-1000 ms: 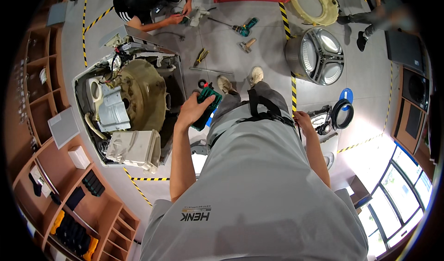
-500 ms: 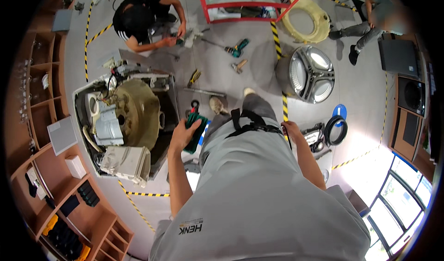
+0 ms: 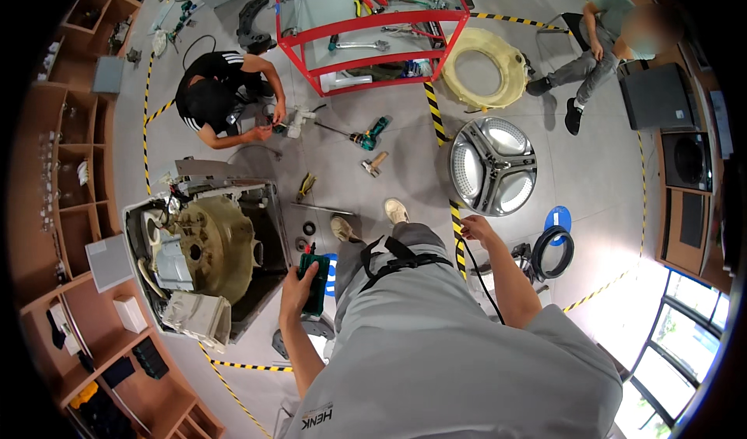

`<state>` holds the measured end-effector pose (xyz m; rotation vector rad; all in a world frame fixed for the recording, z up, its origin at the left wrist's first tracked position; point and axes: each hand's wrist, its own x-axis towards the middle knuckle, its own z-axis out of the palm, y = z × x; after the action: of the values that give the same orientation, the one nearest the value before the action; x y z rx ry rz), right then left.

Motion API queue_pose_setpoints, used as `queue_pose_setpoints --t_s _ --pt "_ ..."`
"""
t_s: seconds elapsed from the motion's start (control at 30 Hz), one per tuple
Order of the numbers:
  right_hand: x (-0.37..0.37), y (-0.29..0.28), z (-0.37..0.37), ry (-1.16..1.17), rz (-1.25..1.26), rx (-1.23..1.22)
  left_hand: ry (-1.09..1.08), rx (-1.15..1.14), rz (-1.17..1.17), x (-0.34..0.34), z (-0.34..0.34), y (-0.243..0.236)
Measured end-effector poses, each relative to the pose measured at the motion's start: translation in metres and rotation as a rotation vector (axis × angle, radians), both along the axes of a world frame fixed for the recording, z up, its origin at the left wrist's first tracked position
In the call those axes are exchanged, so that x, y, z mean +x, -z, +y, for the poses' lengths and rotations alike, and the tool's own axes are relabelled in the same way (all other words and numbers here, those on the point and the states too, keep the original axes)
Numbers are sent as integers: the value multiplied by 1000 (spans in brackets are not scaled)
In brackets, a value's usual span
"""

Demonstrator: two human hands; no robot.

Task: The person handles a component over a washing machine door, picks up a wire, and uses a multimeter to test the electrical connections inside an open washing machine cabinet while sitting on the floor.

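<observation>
Holds a green case (image 3: 314,285) in the left hand (image 3: 294,287), firmly wrapped, just beside the left thigh (image 3: 348,277) and right of a washer (image 3: 226,264). Looks dark, oblong and boxy — with a red tip (image 3: 310,250) at its far end. Pinches a thin black cable (image 3: 485,283) in the right hand (image 3: 477,230) with narrowly closed fingers; lets it curve toward the shirt (image 3: 467,369).

Shows one drum (image 3: 496,163) of shiny steel with three spokes, one tub ring (image 3: 510,85) of yellowed plastic, one black round seal (image 3: 569,251), and two small dark rings (image 3: 304,229). Includes one hammer (image 3: 377,163) with a wooden handle, one green-and-black drill (image 3: 369,136), one pair of pliers (image 3: 307,184) and one straight metal rod (image 3: 327,209). Counts two other people — one crouching (image 3: 214,97), one seated (image 3: 580,73) — and one red-framed cart (image 3: 350,31).
</observation>
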<state>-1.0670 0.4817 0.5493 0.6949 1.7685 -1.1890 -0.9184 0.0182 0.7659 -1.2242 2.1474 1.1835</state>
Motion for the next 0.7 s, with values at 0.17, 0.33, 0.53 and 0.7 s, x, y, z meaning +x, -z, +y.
queue_pose_setpoints --t_s 0.17,0.33,0.53,0.7 --pt "-7 25 41 -170 -167 34 -222 125 -76 33 34 -7" --pt "-25 22 29 -324 -94 37 -539 238 -57 99 62 -4" --pt "-50 16 -7 -438 -27 -85 -944 436 146 167 97 -1" --pt "-34 3 -44 -582 -78 -25 -1187 359 155 240 123 -6"
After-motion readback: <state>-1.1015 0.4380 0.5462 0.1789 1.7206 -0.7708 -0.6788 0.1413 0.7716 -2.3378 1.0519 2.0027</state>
